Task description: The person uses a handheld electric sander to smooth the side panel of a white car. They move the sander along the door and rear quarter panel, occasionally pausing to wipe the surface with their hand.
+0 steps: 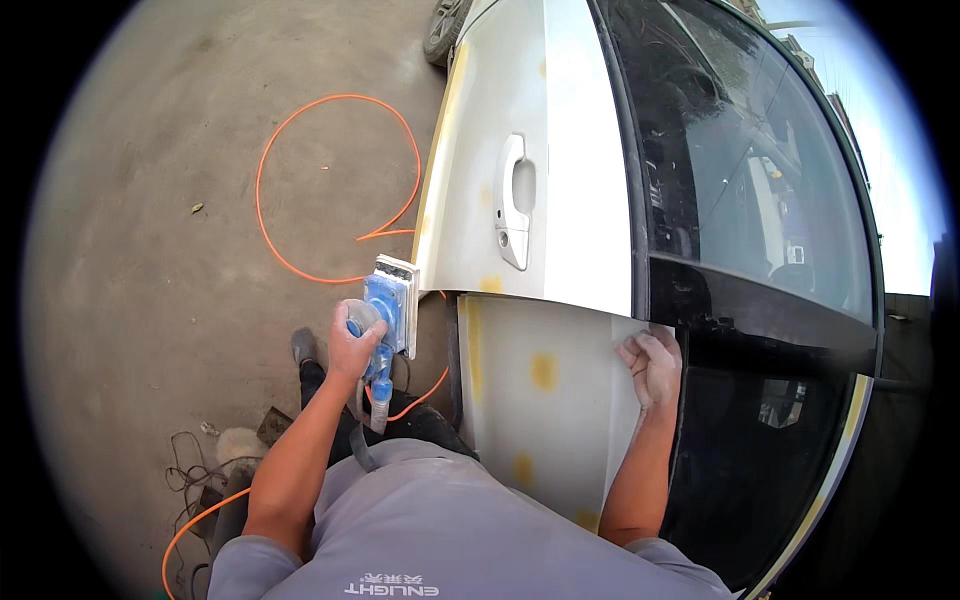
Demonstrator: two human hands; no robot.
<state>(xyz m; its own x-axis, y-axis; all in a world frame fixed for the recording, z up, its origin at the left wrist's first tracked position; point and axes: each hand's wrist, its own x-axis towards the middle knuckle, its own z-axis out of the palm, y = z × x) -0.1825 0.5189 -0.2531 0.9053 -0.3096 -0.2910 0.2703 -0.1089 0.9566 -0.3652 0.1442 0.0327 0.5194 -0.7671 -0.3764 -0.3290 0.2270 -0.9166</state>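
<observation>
Head view: the left hand (352,345) has fingers clamped on a blue sander (392,298), beside the white car door (585,170). Near its edge, the right hand (655,368) curls; I cannot tell whether its fingers grip

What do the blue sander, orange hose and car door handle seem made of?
Sander: body likely smooth, hard plastic, judging by its rounded, blue shape.
Orange hose: probably smooth plastic or rubber, since it curves in a loop.
Door handle: likely white paint, judging by its smooth, even surface; plastic or metal beneath, unclear.
</observation>
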